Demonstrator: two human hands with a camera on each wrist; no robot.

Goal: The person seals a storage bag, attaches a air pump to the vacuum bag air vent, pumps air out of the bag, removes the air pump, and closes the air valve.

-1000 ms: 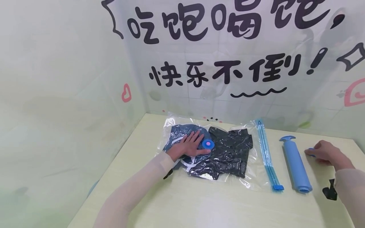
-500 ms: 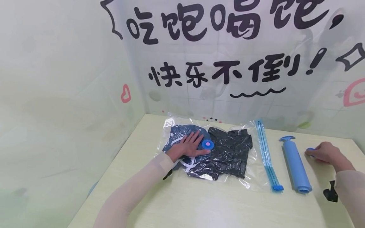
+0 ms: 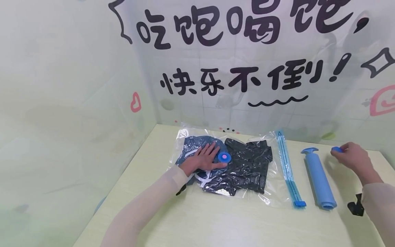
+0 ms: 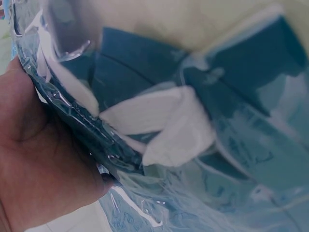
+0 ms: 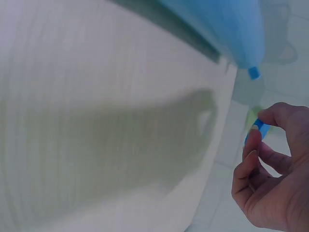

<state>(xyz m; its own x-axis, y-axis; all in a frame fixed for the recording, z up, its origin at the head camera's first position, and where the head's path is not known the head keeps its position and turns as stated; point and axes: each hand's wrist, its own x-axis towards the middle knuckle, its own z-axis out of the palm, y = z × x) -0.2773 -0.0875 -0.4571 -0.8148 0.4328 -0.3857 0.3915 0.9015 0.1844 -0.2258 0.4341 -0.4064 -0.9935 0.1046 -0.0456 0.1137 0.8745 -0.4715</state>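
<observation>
A clear vacuum bag (image 3: 271, 192) holding dark folded clothes (image 3: 247, 164) lies on the pale table (image 3: 216, 223). My left hand (image 3: 203, 159) presses flat on the bag beside its round blue valve (image 3: 224, 157); the left wrist view shows the palm (image 4: 38, 164) against crinkled plastic over blue and white cloth (image 4: 159, 125). My right hand (image 3: 350, 158) is lifted at the right and pinches a small blue cap (image 3: 337, 149) between thumb and fingers, also seen as a blue piece (image 5: 258, 129) in the right wrist view. A blue hand pump (image 3: 319, 180) lies between the bag and that hand.
The bag's blue zip strip with its slider clip (image 3: 300, 203) runs along its right edge. A small black clip (image 3: 356, 206) sits near my right sleeve. Printed plastic sheeting (image 3: 247, 68) closes off the back and left of the table.
My right hand has lifted off the table and moved farther back with the small blue cap in its fingers. The left hand stays pressed on the bag.
</observation>
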